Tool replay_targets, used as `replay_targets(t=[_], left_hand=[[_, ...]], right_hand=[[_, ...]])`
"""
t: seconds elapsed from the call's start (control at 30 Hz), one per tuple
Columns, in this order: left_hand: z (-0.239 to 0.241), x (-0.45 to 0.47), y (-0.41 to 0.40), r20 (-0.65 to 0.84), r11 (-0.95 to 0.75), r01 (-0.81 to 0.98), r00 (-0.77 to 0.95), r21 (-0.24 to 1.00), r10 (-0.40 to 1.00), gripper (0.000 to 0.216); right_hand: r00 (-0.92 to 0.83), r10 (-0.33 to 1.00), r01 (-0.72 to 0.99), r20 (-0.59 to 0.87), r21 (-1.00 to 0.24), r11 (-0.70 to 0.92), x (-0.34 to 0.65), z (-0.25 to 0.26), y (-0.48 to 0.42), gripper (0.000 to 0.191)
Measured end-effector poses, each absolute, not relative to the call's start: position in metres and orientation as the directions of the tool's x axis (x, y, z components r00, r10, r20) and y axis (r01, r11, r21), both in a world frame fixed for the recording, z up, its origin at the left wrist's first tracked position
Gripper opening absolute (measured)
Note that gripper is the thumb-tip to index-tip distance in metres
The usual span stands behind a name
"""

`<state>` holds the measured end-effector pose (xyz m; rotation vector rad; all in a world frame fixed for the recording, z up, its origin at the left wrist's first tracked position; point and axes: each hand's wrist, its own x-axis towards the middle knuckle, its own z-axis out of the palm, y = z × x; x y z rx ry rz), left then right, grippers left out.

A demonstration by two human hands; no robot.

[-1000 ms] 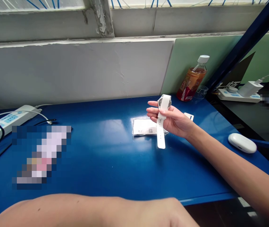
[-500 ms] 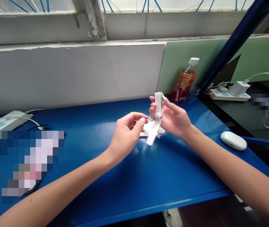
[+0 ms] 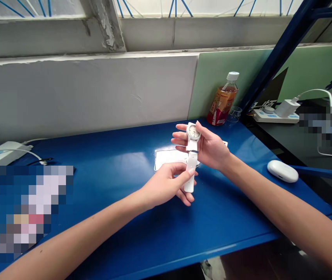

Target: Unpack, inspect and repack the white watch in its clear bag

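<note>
Centre: right hand (image 3: pixel 212 148) holds white watch (image 3: pixel 193 134), left hand (image 3: pixel 166 182) pinches its strap (image 3: pixel 192 160). Upper right: bottle (image 3: pixel 223 99), label (image 3: pixel 221 105) unreadable.

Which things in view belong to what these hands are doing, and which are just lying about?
In use:
white watch, dial end in right hand, strap in left hand
flat white packet, possibly

Apparently just lying about:
drink bottle
rounded white case
left power strip
right power strip

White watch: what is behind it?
Parts of the right hand and left hand are behind the white watch; beyond are a white packet and the blue table. The watch covers some of the hands and packet.
</note>
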<state>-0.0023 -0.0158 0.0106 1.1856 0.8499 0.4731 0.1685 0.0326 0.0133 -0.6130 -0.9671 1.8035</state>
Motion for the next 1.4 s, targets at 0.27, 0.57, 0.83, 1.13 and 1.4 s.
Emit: replay_targets(t=[0.27, 0.57, 0.83, 1.13, 1.4], left_hand=[[0.019, -0.002, -0.013, -0.493, 0.602, 0.043, 0.622, 0.798, 0.608, 0.052], [0.017, -0.001, -0.013, -0.252, 0.44, -0.196, 0.592, 0.877, 0.766, 0.043], [0.01, 0.002, -0.016, -0.29, 0.451, -0.141, 0.593, 0.881, 0.751, 0.028], [0.006, 0.002, -0.017, -0.367, 0.536, -0.095, 0.629, 0.839, 0.685, 0.032], [0.009, 0.001, -0.015, -0.317, 0.527, -0.187, 0.619, 0.829, 0.719, 0.026]], right_hand=[[-0.167, 0.973, -0.46, 0.157, -0.886, 0.064, 0.188, 0.019, 0.044, 0.046], [-0.4, 0.883, -0.208, 0.245, -0.963, 0.173, 0.169, 0.002, 0.032, 0.039], [-0.576, 0.808, -0.405, 0.125, -0.902, -0.15, 0.164, 0.006, 0.026, 0.049], [-0.6, 0.798, -0.448, 0.046, -0.847, -0.288, 0.164, 0.019, 0.021, 0.075], [-0.583, 0.81, -0.407, 0.073, -0.888, -0.213, 0.169, 0.028, 0.021, 0.081]])
